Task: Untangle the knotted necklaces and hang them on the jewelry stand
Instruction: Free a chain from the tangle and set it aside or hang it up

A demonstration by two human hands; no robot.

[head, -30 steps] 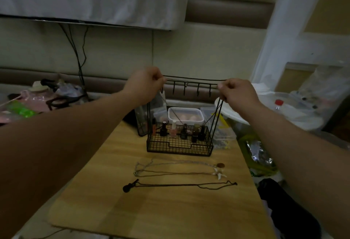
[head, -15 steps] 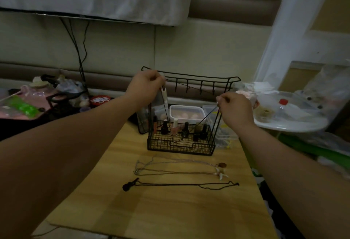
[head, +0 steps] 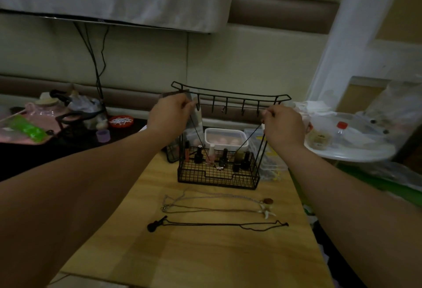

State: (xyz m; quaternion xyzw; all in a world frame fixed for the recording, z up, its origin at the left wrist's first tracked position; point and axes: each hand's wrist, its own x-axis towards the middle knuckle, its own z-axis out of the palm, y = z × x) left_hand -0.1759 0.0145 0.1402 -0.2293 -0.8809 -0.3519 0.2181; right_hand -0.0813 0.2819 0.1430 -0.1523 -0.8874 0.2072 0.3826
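- Nail-polish bottles fill the basket of the jewelry stand, below its hooks.
- Chain necklaces lie on the tabletop in front.
- Left hand: grip pinched on one end of the black cord necklace, beside the leftmost hook.
- Right hand: grip pinched on the other end; the cord sags into the basket.

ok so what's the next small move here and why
Probably lift slightly and catch the black cord on a middle hook of the jewelry stand. The left hand and right hand pinch it spread at hook height, and it sags into the basket, seemingly unhooked.
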